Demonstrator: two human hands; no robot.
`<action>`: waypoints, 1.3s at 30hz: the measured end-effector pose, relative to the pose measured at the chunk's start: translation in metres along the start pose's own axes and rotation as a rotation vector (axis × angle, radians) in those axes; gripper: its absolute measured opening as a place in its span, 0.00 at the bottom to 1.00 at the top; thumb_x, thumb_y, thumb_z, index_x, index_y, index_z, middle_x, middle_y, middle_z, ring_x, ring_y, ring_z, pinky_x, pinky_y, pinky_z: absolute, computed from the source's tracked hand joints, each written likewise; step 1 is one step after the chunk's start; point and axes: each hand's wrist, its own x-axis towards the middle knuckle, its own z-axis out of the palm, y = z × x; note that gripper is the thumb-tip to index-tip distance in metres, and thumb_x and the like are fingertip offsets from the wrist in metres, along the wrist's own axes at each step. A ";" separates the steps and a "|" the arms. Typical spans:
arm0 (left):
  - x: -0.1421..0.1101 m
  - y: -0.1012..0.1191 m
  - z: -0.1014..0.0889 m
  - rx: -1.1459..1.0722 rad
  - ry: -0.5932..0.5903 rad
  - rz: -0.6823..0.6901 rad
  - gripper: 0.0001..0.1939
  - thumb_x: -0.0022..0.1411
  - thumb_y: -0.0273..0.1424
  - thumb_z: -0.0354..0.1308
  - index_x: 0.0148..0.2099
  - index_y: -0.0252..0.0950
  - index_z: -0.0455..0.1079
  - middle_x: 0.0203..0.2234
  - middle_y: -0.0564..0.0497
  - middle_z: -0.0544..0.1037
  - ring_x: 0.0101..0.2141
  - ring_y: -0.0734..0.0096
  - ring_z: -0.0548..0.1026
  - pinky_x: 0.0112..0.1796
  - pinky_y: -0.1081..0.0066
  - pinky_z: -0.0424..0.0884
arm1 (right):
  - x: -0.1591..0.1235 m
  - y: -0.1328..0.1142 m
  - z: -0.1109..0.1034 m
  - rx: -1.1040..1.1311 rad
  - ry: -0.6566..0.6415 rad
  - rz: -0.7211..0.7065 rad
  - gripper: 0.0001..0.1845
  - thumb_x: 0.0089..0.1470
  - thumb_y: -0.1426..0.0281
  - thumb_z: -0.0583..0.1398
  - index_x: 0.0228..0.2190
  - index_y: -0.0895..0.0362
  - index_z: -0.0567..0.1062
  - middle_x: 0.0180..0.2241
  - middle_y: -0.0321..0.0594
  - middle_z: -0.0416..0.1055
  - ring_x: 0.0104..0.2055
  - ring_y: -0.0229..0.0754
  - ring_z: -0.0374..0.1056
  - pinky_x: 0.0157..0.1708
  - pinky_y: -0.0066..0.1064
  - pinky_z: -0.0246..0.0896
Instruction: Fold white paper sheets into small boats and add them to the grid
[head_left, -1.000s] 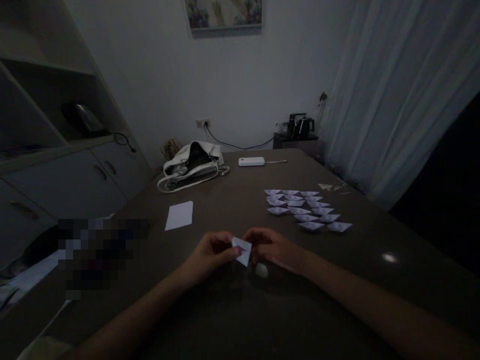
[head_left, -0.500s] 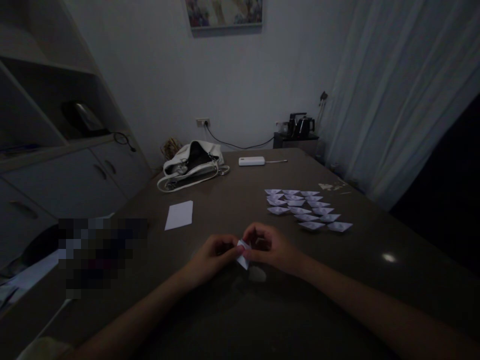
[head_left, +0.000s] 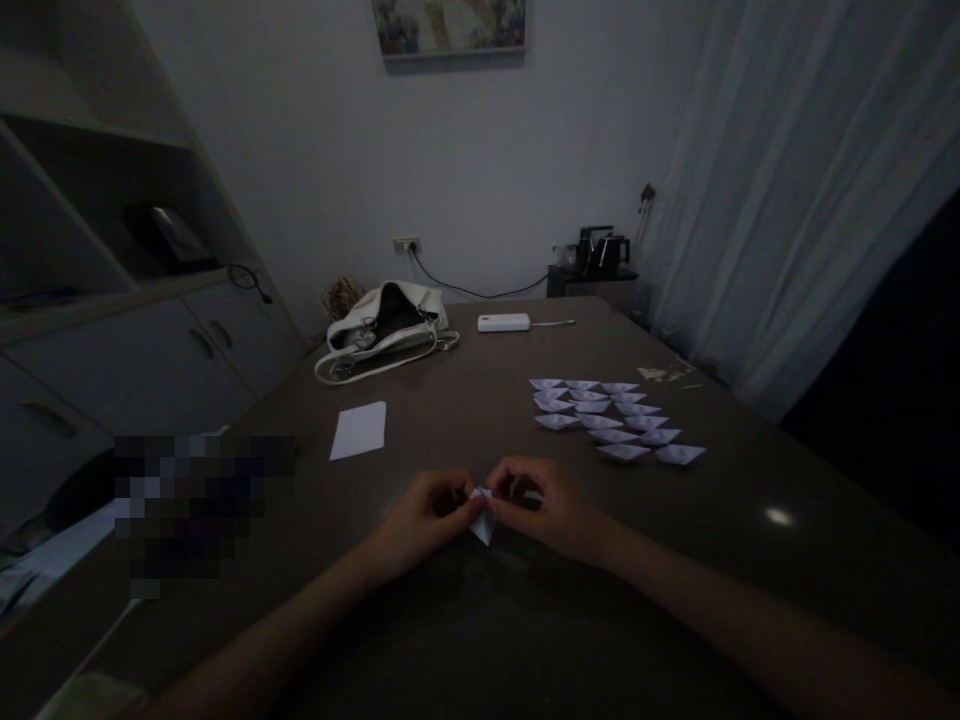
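Between my two hands, just above the table, is a small folded white paper (head_left: 484, 527) with its point facing down toward me. My left hand (head_left: 429, 515) pinches its left side between thumb and fingers. On the right side, the thumb and index finger of my right hand (head_left: 551, 508) grip it. Fingertips cover its upper part. Beyond my right hand, several small folded paper boats (head_left: 600, 422) stand in slanting rows. A stack of blank white paper (head_left: 360, 431) lies beyond my left hand.
A white handbag (head_left: 390, 328) sits at the far left of the brown table (head_left: 450, 640). Near the back edge lies a white power bank (head_left: 503, 323) with a short cable. Paper scraps (head_left: 660, 373) lie at the right edge. A blurred-out patch (head_left: 202, 510) covers the left side.
The folded paper has turned slightly, its point now more straight down, and has shifted a little toward me. My right hand has lowered slightly; both hands keep their pinch.
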 end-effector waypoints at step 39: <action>0.002 0.003 -0.001 -0.347 0.106 -0.116 0.15 0.53 0.39 0.62 0.30 0.31 0.68 0.22 0.54 0.71 0.25 0.75 0.68 0.27 0.76 0.61 | 0.004 0.011 0.001 0.286 0.001 0.204 0.15 0.45 0.59 0.66 0.27 0.59 0.75 0.23 0.34 0.70 0.22 0.32 0.63 0.22 0.24 0.59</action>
